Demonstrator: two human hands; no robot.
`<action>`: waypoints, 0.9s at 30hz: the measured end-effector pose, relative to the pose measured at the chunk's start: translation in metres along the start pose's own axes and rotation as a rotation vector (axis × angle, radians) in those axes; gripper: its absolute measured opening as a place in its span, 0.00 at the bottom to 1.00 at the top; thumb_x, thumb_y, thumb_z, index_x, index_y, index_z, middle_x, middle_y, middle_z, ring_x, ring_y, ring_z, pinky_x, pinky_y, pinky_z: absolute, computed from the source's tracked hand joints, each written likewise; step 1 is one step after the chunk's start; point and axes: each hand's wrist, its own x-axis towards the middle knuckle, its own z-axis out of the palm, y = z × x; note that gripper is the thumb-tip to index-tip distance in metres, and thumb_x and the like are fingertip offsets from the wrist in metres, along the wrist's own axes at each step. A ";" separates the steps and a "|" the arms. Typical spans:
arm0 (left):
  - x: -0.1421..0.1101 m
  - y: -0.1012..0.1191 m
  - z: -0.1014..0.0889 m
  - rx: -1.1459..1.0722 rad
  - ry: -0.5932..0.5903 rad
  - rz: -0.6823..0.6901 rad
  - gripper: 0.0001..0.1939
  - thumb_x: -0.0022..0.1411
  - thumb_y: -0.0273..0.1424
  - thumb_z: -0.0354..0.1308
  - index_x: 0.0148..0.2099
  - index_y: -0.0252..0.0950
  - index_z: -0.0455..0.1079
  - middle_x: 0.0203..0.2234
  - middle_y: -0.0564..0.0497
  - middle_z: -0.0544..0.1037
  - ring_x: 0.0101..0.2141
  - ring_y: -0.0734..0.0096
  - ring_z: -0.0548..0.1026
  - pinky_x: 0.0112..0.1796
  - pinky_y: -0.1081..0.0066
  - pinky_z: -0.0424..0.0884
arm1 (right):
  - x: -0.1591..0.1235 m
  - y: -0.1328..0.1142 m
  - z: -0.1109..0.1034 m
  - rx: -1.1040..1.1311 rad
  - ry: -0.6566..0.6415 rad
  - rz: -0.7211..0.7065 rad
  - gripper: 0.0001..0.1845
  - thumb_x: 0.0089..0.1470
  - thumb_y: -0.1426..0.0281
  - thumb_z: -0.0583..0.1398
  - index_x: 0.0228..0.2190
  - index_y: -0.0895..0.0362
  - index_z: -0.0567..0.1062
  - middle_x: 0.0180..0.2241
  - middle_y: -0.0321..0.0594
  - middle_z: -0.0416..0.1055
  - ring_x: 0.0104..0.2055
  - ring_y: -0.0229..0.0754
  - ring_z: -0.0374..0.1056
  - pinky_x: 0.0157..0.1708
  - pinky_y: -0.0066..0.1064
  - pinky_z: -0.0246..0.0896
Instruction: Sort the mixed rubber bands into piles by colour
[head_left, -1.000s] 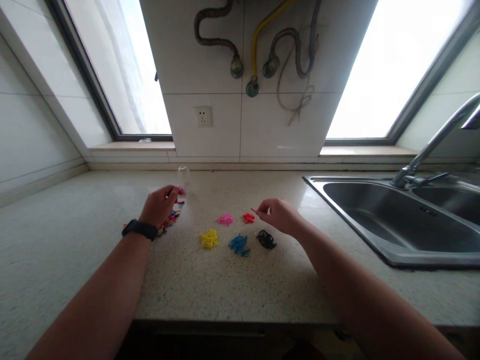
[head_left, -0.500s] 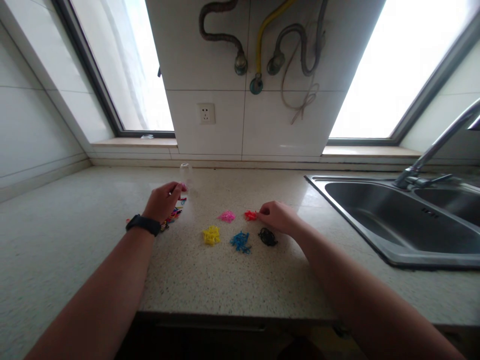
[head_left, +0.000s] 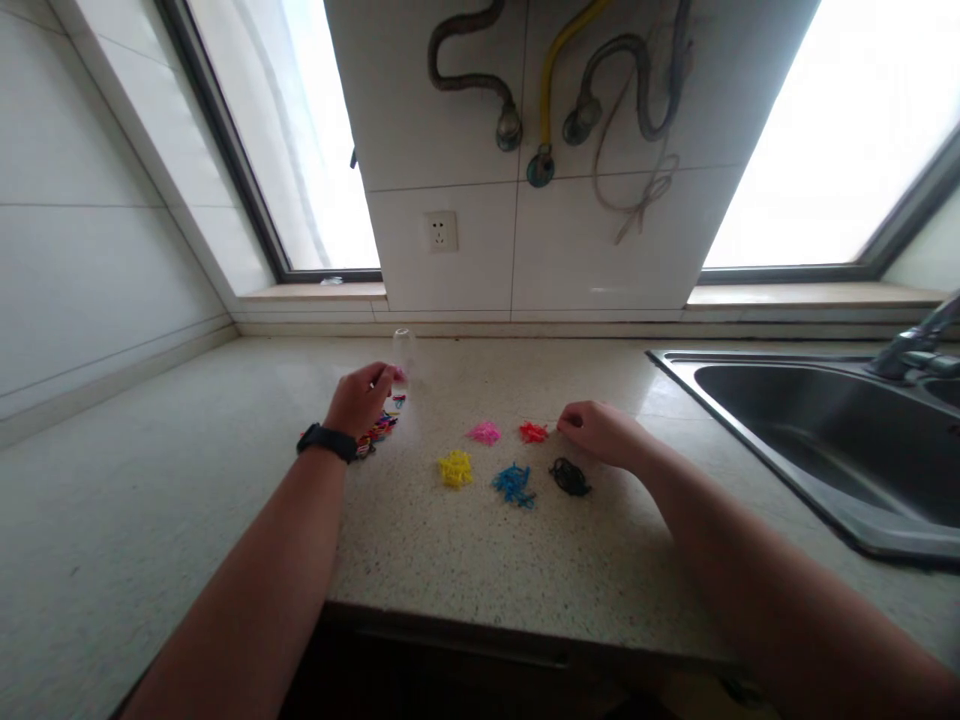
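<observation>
Small heaps of coloured rubber bands lie sorted on the speckled counter (head_left: 480,560): pink (head_left: 484,433), red (head_left: 533,432), yellow (head_left: 455,468), blue (head_left: 514,484) and black (head_left: 570,477). A mixed-colour heap (head_left: 379,430) lies partly under my left hand (head_left: 364,398), whose fingers pinch a small pink band beside a little clear glass (head_left: 403,348). A black watch sits on that wrist. My right hand (head_left: 600,433) rests on the counter just right of the red heap, its fingers curled together; I cannot make out whether they hold anything.
A steel sink (head_left: 825,440) with a tap (head_left: 911,345) is set into the counter at the right. The tiled wall behind carries a socket (head_left: 442,231) and several hoses (head_left: 547,90), with windows on both sides. The counter's front edge runs just below my forearms.
My right hand carried a red band down to the red heap, then drew back slightly to the right. The left hand stayed by the glass. The camera view shifted left.
</observation>
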 end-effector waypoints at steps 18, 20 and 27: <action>0.010 -0.053 0.002 0.304 -0.270 -0.096 0.16 0.57 0.43 0.59 0.39 0.40 0.82 0.27 0.47 0.79 0.29 0.64 0.74 0.32 0.68 0.65 | 0.002 0.004 0.000 0.027 -0.033 -0.067 0.11 0.56 0.63 0.58 0.33 0.52 0.80 0.32 0.41 0.79 0.32 0.43 0.73 0.31 0.30 0.58; 0.010 -0.055 0.003 0.306 -0.311 -0.102 0.15 0.56 0.43 0.61 0.39 0.41 0.83 0.27 0.47 0.79 0.30 0.63 0.75 0.32 0.68 0.65 | 0.002 0.003 0.000 0.028 -0.033 -0.064 0.11 0.56 0.62 0.58 0.33 0.52 0.80 0.31 0.41 0.79 0.33 0.43 0.73 0.32 0.30 0.58; 0.008 -0.059 0.004 0.326 -0.396 -0.090 0.12 0.55 0.41 0.62 0.37 0.42 0.83 0.32 0.44 0.82 0.33 0.61 0.76 0.37 0.66 0.67 | 0.003 0.002 0.000 0.034 -0.054 -0.064 0.13 0.56 0.63 0.57 0.34 0.53 0.80 0.33 0.41 0.79 0.34 0.43 0.73 0.32 0.30 0.59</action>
